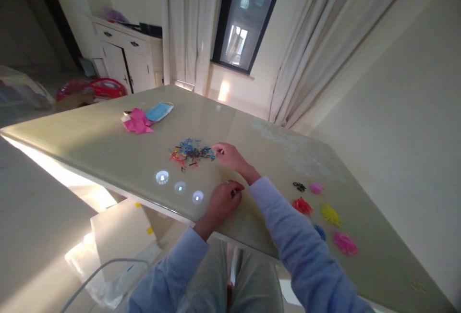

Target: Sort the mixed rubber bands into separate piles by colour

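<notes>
A loose mixed pile of small blue, black, red and yellow pieces lies on the table. At its right edge is my right hand, its fingers pinched together by some black and blue pieces. Nearer the front edge, my left hand rests low over the table with its fingers curled around something dark, too small to name. Sorted heaps lie right of my right sleeve: black, small pink, red, yellow, larger pink, and blue, partly hidden by the sleeve.
A pink crumpled item and a blue face mask lie at the back left of the table. Light reflections show near the front edge. A cardboard piece and a cable are below the table at left.
</notes>
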